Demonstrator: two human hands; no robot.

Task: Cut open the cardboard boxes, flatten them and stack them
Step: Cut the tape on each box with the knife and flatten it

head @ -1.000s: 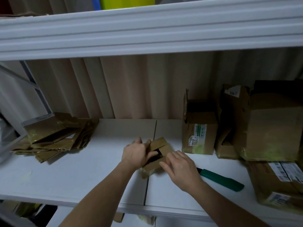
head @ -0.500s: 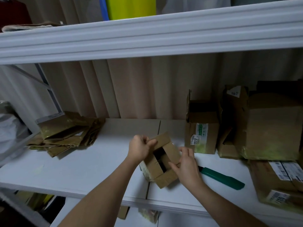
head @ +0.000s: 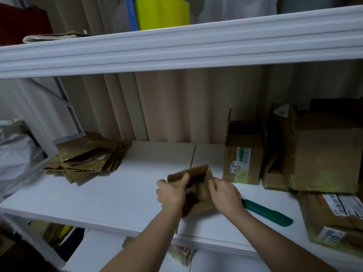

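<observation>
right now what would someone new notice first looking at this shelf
At the middle of the white shelf, the left hand and right hand grip a small open cardboard box from either side. A green-handled knife lies on the shelf just right of the right hand. A pile of flattened cardboard sits at the left end, and uncut boxes crowd the right end.

Readable text on the shelf: not much

The upright box (head: 243, 158) is showing a white sticker (head: 235, 167) reading "8765", turned sideways, under a green label too blurry to read. The boxes at the right (head: 332, 214) are carrying barcode labels (head: 342, 205) with print that's too small and smeared to make out.
</observation>
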